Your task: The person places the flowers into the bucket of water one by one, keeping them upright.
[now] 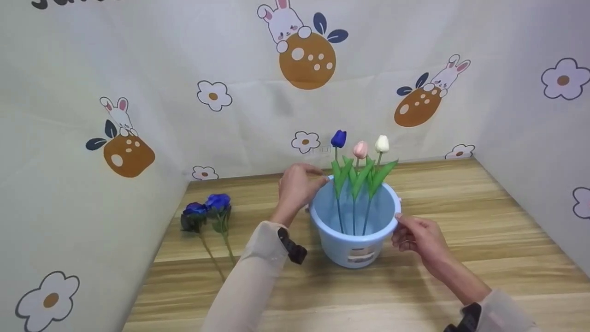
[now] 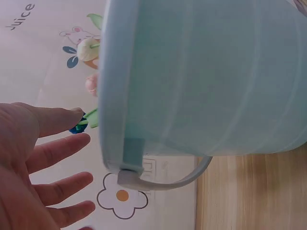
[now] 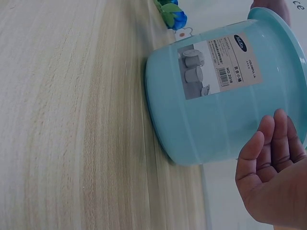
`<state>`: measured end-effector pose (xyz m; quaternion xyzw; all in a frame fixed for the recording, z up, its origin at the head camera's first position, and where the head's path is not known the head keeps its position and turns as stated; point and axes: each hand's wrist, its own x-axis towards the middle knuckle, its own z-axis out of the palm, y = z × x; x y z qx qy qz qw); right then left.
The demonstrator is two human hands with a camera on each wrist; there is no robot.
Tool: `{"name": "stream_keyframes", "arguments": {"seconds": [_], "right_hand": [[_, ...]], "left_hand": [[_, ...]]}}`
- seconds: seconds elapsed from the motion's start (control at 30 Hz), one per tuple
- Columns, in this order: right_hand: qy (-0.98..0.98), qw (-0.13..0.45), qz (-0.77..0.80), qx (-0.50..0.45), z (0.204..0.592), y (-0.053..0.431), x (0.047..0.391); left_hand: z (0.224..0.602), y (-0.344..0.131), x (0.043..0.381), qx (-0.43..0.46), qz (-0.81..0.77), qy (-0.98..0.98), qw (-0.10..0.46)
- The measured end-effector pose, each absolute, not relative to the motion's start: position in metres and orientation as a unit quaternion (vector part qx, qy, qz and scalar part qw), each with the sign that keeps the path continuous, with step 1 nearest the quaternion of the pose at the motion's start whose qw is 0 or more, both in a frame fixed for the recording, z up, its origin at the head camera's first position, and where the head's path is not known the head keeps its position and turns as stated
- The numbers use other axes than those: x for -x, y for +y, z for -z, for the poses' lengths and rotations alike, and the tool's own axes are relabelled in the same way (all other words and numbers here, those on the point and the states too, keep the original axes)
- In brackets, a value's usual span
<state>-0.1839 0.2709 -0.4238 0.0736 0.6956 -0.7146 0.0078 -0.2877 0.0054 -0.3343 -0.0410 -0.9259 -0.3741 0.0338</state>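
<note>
The person's left hand (image 1: pixel 298 184) is at the far-left rim of a light-blue, round plastic bucket (image 1: pixel 332 244), its grip loose: the left wrist view shows the fingers spread wide, wrapped around nothing. The right hand (image 1: pixel 421 237) is at the right side of the rim, slightly nearer the person, its fingers relaxed and softly bent; whether either hand presses firmly on the plastic cannot be told. The bucket stands upright on the wood-grain counter (image 1: pixel 461 240), between the two hands and about equally close to each, its upright axis running from base to open mouth. A curved grey-blue handle (image 2: pixel 168 184) hangs out from it.

Inside lean three tulips on thin green stems: a blue tulip (image 1: pixel 339 138), a pink tulip (image 1: pixel 360 150) and a white tulip (image 1: pixel 382 144), heads above the rim. Well to the left lie two deep-blue roses (image 1: pixel 217 201), nearer the left hand, their long stems slanting from the far blooms toward the left sleeve (image 1: pixel 258 267).

The paper label (image 3: pixel 219 66) on the bucket reads "JioUXin", "NO.2018" and "百合小桶", with a barcode; a smaller "COLORFUL" line is partly legible. "Juice" is printed on the pale, rabbit-and-orange patterned backdrop (image 1: pixel 239 46).
</note>
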Motion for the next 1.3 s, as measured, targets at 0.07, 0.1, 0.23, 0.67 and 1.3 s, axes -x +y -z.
{"name": "stream_keyframes", "arguments": {"seconds": [0.07, 0.1, 0.23, 0.67, 1.3], "right_hand": [[0.696, 0.008, 0.715, -0.075, 0.424, 0.271, 0.184], [0.695, 0.008, 0.715, -0.075, 0.424, 0.271, 0.184], [0.695, 0.007, 0.715, -0.074, 0.424, 0.271, 0.184], [0.691, 0.006, 0.719, -0.077, 0.425, 0.269, 0.182], [0.689, 0.009, 0.721, -0.075, 0.425, 0.271, 0.183]], "left_hand": [[0.333, 0.002, 0.288, 0.035, 0.398, -0.917, 0.024], [0.333, 0.0, 0.288, 0.032, 0.409, -0.912, 0.021], [0.332, -0.008, 0.288, 0.029, 0.43, -0.902, 0.029], [0.34, -0.035, 0.288, 0.023, 0.449, -0.891, 0.063], [0.355, -0.09, 0.285, -0.036, 0.491, -0.87, 0.023]]}}
